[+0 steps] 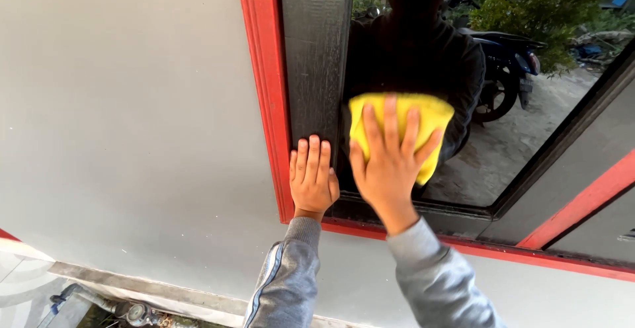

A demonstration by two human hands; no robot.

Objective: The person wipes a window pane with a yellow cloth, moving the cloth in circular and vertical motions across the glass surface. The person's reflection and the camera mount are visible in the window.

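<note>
My right hand (389, 163) presses flat on a yellow cloth (433, 120) against the dark window glass (529, 136), fingers spread. My left hand (312, 177) rests flat, fingers together, on the black window frame (316, 50) just left of the cloth. It holds nothing. The glass mirrors a dark figure, a parked motorbike and green bushes. Both arms wear grey sleeves.
A red outer frame (264, 70) runs around the window, set in a grey wall (126, 116). A pale ledge (152, 288) and a metal pipe fitting (129, 311) lie at the bottom left.
</note>
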